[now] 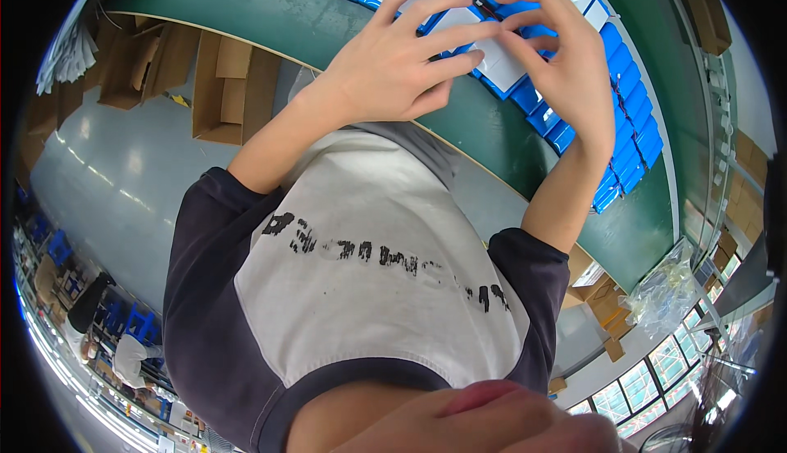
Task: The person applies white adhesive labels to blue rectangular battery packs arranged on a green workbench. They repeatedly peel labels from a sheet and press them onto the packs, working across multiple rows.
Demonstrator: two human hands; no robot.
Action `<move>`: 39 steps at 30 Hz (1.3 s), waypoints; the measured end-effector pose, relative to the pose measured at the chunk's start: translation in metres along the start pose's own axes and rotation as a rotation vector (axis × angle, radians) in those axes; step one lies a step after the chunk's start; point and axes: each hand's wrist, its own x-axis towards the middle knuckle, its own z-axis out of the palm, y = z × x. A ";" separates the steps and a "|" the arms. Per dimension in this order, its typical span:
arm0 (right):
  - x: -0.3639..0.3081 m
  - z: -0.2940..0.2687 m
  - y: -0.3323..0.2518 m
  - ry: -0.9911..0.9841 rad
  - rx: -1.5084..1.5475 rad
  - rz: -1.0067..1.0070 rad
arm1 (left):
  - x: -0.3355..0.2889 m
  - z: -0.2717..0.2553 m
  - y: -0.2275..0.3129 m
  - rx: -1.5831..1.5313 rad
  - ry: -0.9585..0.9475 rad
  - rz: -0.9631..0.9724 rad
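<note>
Blue-wrapped packs with white faces (504,63), which look like battery packs, lie in rows on a green table under my hands. Thin dark wires with small connectors run between them. My left hand (402,59) hovers over the near edge of the rows, palm down, its fingers spread and nothing visible in them. Curled toward it, my right hand (566,59) brings its thumb and a fingertip close together beside a left fingertip. Anything held in that pinch is too small to make out. More blue packs (631,117) without white faces lie right of my right hand.
The green tabletop (238,10) ends at a pale edge close to my body. Open cardboard boxes (221,84) stand beyond that edge at left. Clear plastic bags (668,289) lie at the table's right end. A rail (721,125) borders the far right side.
</note>
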 end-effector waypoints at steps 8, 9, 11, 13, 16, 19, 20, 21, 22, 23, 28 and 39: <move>-0.021 -0.051 0.014 0.023 0.238 0.026 | 0.006 0.013 0.009 -0.060 -0.053 -0.041; -0.025 -0.051 0.015 -0.028 0.290 0.069 | 0.006 0.012 0.010 -0.049 -0.050 -0.045; -0.026 -0.047 0.011 -0.071 0.229 0.099 | 0.008 0.010 0.010 -0.030 -0.043 -0.052; -0.021 -0.039 0.007 -0.102 0.134 0.074 | 0.005 0.011 0.010 -0.028 -0.003 -0.057; -0.015 -0.024 0.010 -0.145 0.063 0.013 | 0.004 0.013 0.009 0.002 0.056 -0.018; -0.010 -0.015 0.007 -0.161 0.073 0.029 | 0.005 0.010 0.011 -0.016 0.034 -0.011; -0.009 -0.014 0.008 -0.162 0.083 0.030 | 0.005 0.009 0.011 -0.030 -0.005 -0.019; -0.008 -0.012 0.011 -0.152 0.053 0.022 | 0.005 0.008 0.011 -0.044 -0.042 -0.028; -0.009 -0.011 0.016 -0.142 0.022 0.013 | 0.006 0.008 0.010 -0.056 -0.049 -0.028; -0.009 -0.011 0.018 -0.131 -0.009 0.006 | 0.008 0.008 0.009 -0.067 -0.055 -0.028; -0.010 -0.006 0.024 -0.047 0.009 -0.127 | 0.011 0.006 0.010 -0.110 -0.039 -0.011; -0.012 -0.011 0.031 0.100 -0.205 -0.102 | -0.006 -0.092 -0.157 0.166 0.262 -0.554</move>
